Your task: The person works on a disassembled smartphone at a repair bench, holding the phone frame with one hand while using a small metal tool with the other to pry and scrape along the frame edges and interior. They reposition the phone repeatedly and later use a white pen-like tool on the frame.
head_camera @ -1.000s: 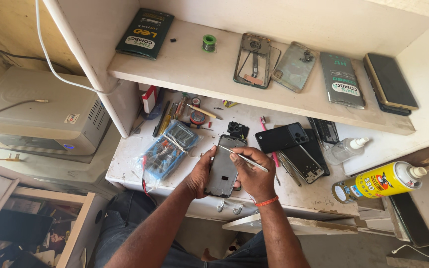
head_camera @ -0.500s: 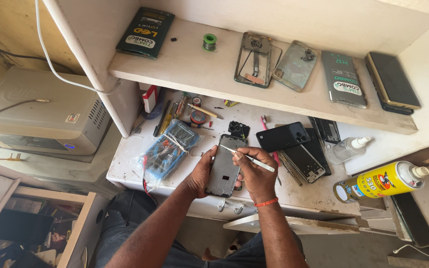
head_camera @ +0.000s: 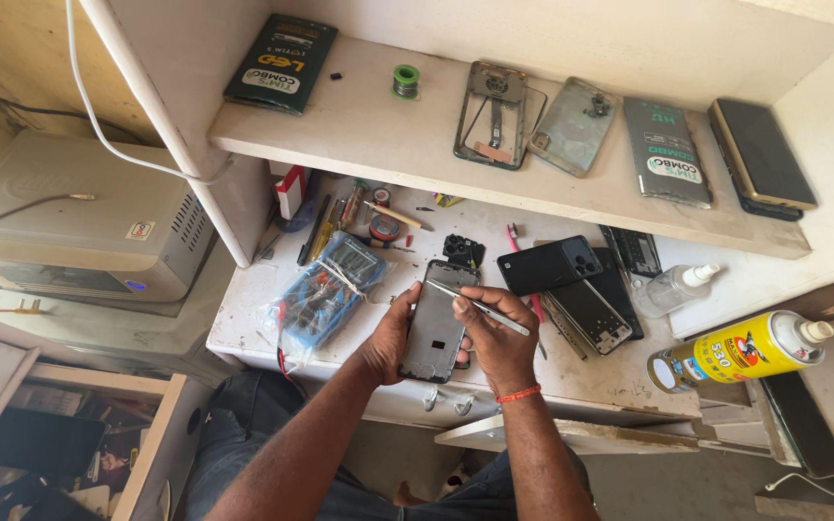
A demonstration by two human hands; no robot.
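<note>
Over a cluttered white workbench [head_camera: 272, 299], the left hand [head_camera: 388, 340] grips an opened phone [head_camera: 436, 323] by its edge while the right hand [head_camera: 499, 345] pinches metal tweezers [head_camera: 480, 307] — their tip resting near the phone's top. Just left of the phone lies a bagged blue multimeter [head_camera: 330, 287]; well to its right, a yellow spray can [head_camera: 740, 349] on its side.

Your left hand [head_camera: 390, 340] curls inward, thumb up along its far edge, fingers wrapped beneath. Your right hand [head_camera: 499, 345] sits just beside it, thumb and forefinger pinched together at the fingertips [head_camera: 459, 305], wrist bent, both forearms reaching forward.
</note>
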